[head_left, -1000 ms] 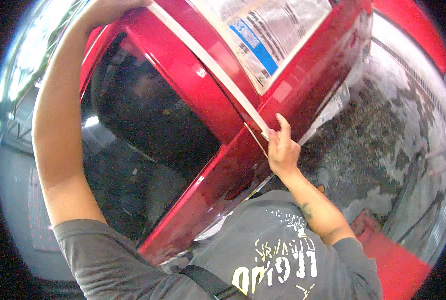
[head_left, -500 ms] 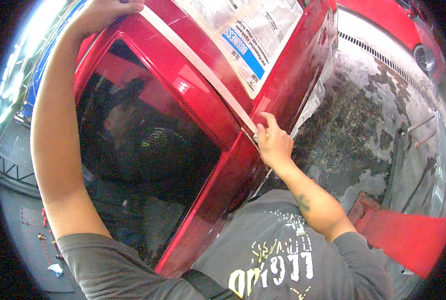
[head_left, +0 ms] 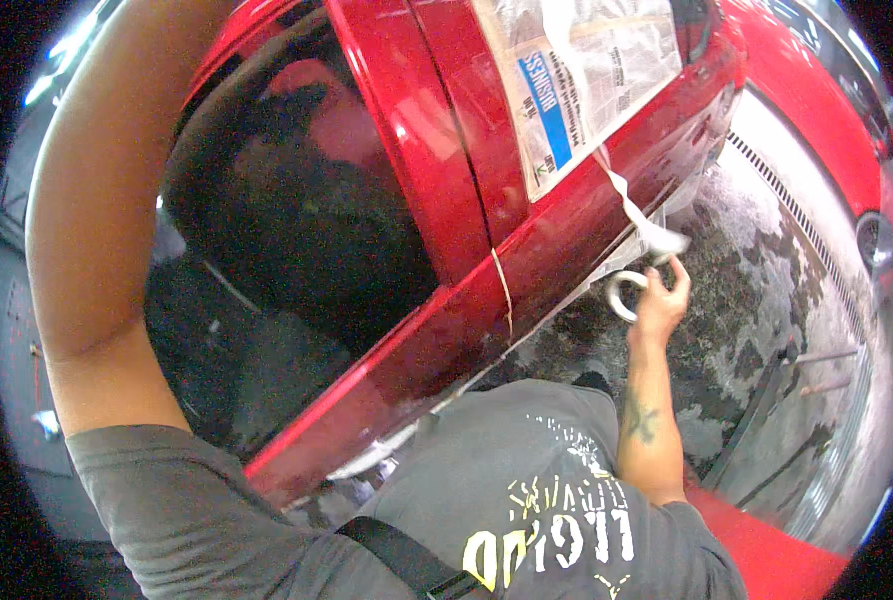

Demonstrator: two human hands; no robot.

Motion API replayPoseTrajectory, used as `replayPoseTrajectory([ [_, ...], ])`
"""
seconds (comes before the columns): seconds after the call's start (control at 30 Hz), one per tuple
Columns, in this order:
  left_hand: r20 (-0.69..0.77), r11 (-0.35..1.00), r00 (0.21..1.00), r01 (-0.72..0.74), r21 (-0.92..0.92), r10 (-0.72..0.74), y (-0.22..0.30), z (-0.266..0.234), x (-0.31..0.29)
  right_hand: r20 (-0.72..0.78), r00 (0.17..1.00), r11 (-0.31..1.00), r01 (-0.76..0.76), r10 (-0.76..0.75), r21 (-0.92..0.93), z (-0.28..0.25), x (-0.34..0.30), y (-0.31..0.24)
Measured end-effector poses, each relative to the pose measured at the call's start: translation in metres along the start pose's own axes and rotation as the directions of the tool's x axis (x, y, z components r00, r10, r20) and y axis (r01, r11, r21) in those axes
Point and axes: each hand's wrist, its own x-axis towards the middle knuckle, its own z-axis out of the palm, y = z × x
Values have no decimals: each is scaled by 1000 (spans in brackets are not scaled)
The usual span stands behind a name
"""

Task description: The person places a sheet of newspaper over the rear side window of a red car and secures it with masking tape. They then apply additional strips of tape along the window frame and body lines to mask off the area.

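My right hand [head_left: 663, 302] is closed around a roll of white masking tape [head_left: 616, 296], out over the floor beside a red car [head_left: 471, 255]. From near its fingertips a loose, twisted tape strip [head_left: 618, 184] runs up across the newspaper [head_left: 631, 95] on the car body and out at the top edge. Beyond the top edge my left hand is hidden; only my left arm [head_left: 101, 190] shows, raised over the dark window [head_left: 286, 180]. A short piece of tape [head_left: 503, 290] lies across the red panel below the window's corner.
Thin plastic sheeting [head_left: 621, 255] hangs along the car's side. Another red car [head_left: 826, 110] stands at the far right, past a floor drain grate [head_left: 796, 200]. A metal frame [head_left: 826, 410] and a red panel [head_left: 766, 530] are at the lower right.
My right hand has moved right, away from the car body. The strip, earlier stretched straight beside the window frame, now hangs twisted over the newspaper. My left hand has gone out of view upward.
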Motion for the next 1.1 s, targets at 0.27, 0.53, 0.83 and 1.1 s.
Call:
replayPoseTrajectory([
  [0.27,-54,987,989,134,-83,-139,117,38,39,-6,979,927,-193,206,322,-116,254,-69],
  [0.53,250,896,925,350,-274,-285,126,88,130,853,278,805,-297,-441,513,85,223,-275],
  [0.83,299,540,587,809,-231,-752,167,36,80,950,-242,967,-203,-199,151,105,227,-232],
  [1.1,203,551,594,801,-235,-778,166,-7,70,945,-264,916,-394,-195,79,108,208,-198],
])
